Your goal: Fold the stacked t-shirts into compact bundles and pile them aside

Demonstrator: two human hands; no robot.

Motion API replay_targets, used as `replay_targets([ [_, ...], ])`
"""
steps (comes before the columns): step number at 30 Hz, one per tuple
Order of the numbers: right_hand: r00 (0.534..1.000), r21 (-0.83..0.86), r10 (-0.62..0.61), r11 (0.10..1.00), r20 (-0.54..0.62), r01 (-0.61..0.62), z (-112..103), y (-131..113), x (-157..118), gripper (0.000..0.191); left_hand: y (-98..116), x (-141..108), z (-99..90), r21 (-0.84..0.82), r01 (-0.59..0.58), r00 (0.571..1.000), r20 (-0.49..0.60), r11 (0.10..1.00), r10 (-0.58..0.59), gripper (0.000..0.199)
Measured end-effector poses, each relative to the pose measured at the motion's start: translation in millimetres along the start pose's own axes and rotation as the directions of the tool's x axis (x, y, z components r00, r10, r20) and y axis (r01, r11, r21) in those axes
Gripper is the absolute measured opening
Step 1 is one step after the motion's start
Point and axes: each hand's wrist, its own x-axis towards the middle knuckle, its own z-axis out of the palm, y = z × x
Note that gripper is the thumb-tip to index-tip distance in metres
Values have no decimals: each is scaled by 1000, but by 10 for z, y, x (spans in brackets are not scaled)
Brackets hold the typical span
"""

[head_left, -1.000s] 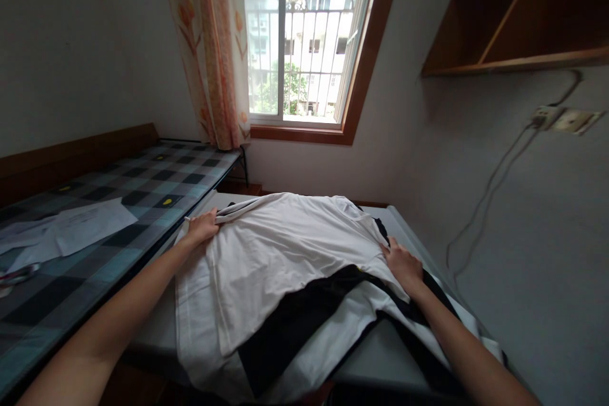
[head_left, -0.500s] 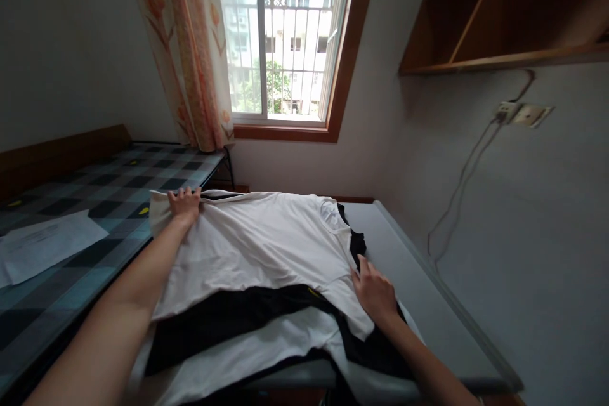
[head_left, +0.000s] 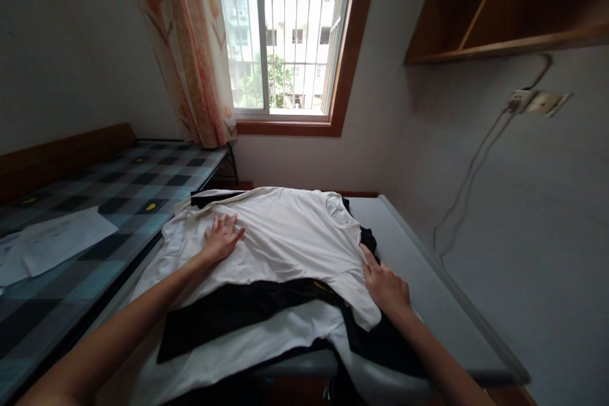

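One left hand (head_left: pixel 222 240), one right hand (head_left: pixel 387 285), one white T-shirt (head_left: pixel 290 231), at least one black garment (head_left: pixel 214 320), one bench (head_left: pixel 404 228), one bed (head_left: pixel 118 187), at least two paper sheets (head_left: pixel 71 241), three yellow patches (head_left: pixel 152 206), one curtain (head_left: pixel 185 51), one window (head_left: pixel 264 51), one wall shelf (head_left: pixel 476 44), two socket plates (head_left: pixel 549 103), two hanging strands of cable (head_left: pixel 469 181).

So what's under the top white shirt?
Black cloth pokes out at the near edge and collar of the white shirt, with more white cloth closer to the camera, over the grey tabletop. What lies beneath the shirt's middle can't be seen.
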Motion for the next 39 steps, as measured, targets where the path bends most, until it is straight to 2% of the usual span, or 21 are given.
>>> replay_targets([
  [4, 997, -53, -52, 997, 62, 56, -31, 12, -180, 50, -186, -147, 54, 53, -92, 996, 7, 994, 92, 67],
  [6, 996, -88, -78, 993, 51, 82, -76, 32, -212, 48, -216, -207, 28, 74, -105, 994, -13, 992, 107, 68],
  [8, 993, -150, -104, 984, -54, 95, -145, 43, -183, 44, -205, -300, -49, 87, -123, 992, -17, 989, 124, 66],
  [10, 962, -200, -155, 974, -223, 110, -219, 24, -101, 44, -183, -435, -181, 81, -208, 978, 11, 975, 208, 65],
  [12, 909, -205, -232, 964, -347, 168, -273, -40, 19, 47, -178, -600, -356, 43, -337, 939, 88, 941, 332, 66],
  [13, 886, -194, -276, 957, -372, 217, -285, -88, 90, 48, -186, -687, -449, 16, -394, 910, 146, 919, 388, 67],
  [16, 862, -129, -388, 922, -325, 366, -244, -279, 322, 47, -239, -924, -686, -44, -485, 818, 331, 873, 471, 87],
  [18, 874, -81, -415, 909, -252, 409, -166, -407, 468, 48, -271, -1051, -762, -39, -482, 796, 397, 875, 456, 100],
  [19, 883, -62, -414, 910, -222, 411, -119, -461, 531, 48, -280, -1103, -771, -25, -465, 806, 403, 885, 434, 101],
  [21, 897, -34, -406, 913, -174, 406, -24, -536, 629, 48, -283, -1181, -739, 9, -406, 852, 364, 914, 375, 94],
  [23, 908, -6, -389, 920, -154, 393, 60, -566, 692, 47, -275, -1226, -674, 23, -344, 897, 303, 939, 322, 79],
  [26, 917, 31, -362, 928, -166, 372, 151, -555, 748, 46, -273, -1247, -595, -9, -277, 931, 244, 961, 270, 53],
  [28, 918, 44, -353, 930, -178, 366, 189, -541, 773, 46, -288, -1257, -578, -37, -251, 942, 223, 967, 252, 40],
  [30, 919, 55, -346, 931, -188, 361, 211, -534, 791, 45, -315, -1279, -589, -37, -241, 949, 199, 970, 244, 35],
  [33, 918, 70, -340, 930, -202, 360, 218, -538, 801, 45, -376, -1327, -640, -13, -243, 954, 178, 970, 241, 46],
  [36, 919, 77, -337, 930, -206, 359, 212, -541, 800, 44, -439, -1347, -690, -26, -205, 948, 245, 978, 205, 54],
  [39, 921, 83, -334, 931, -202, 356, 212, -537, 804, 44, -474, -1331, -684, -65, -157, 935, 312, 985, 170, 41],
])
